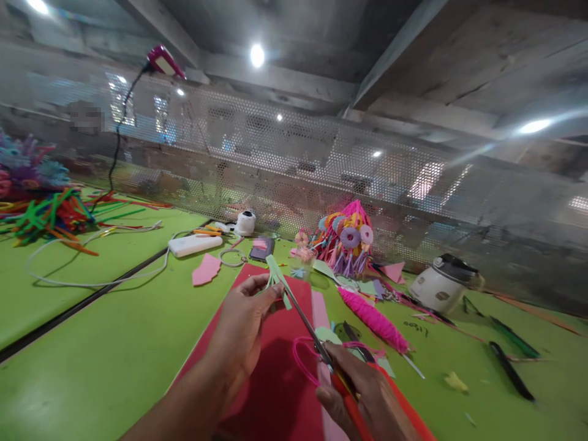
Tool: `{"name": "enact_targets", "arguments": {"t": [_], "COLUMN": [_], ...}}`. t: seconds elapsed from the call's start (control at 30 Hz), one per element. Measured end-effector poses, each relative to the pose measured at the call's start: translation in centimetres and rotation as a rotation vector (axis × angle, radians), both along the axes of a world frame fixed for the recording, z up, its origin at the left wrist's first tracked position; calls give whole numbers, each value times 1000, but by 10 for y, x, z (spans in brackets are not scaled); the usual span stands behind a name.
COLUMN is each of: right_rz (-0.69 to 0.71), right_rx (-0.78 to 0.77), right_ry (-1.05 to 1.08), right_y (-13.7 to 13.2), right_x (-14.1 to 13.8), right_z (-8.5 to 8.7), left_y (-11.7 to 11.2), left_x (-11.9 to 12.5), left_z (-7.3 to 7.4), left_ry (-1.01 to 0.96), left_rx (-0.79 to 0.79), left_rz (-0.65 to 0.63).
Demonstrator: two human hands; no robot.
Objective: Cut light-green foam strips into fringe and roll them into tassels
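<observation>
My left hand (243, 327) pinches a light green foam strip (277, 277) above a red foam sheet (271, 380). My right hand (367, 398) grips red-handled scissors (321, 349). The blades point up and left, with their tips at the green strip. A pink loop of cord (301, 355) lies beside the scissors. A pale pink strip (320, 309) lies along the right edge of the red sheet.
On the green table (101, 361): a pink fuzzy roll (374, 318), a bundle of colourful craft pieces (346, 239), a white rice cooker (443, 285), a phone (261, 248), a white power bank (193, 245) with cable, black pens (509, 367), and heaps of coloured strips (46, 214) at left. A mesh partition (294, 159) runs behind.
</observation>
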State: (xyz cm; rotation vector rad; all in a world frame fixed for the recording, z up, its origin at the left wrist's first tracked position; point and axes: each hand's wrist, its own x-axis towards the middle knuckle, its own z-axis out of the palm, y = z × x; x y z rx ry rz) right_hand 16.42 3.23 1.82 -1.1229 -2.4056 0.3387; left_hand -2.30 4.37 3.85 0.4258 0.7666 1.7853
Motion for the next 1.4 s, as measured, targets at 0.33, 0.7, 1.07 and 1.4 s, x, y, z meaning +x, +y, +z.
{"name": "enact_targets", "arguments": {"t": [0.33,0.7,1.07,1.4], "right_rz": [-4,-1,26,78], "right_rx": [94,151,107,188], "right_ry": [98,34,34,50], "right_y": [2,3,3,6], "right_x": [0,3,1,5], "right_z": [-11,-10,-9,-11], "left_y": [2,1,0,2], "left_x": [0,0,1,0], "left_z": [-2,-1,1,-2], "left_ry": [28,20,16,21], "left_rx": [14,-1,8,13], "left_rz": [-9,-5,-2,-6]}}
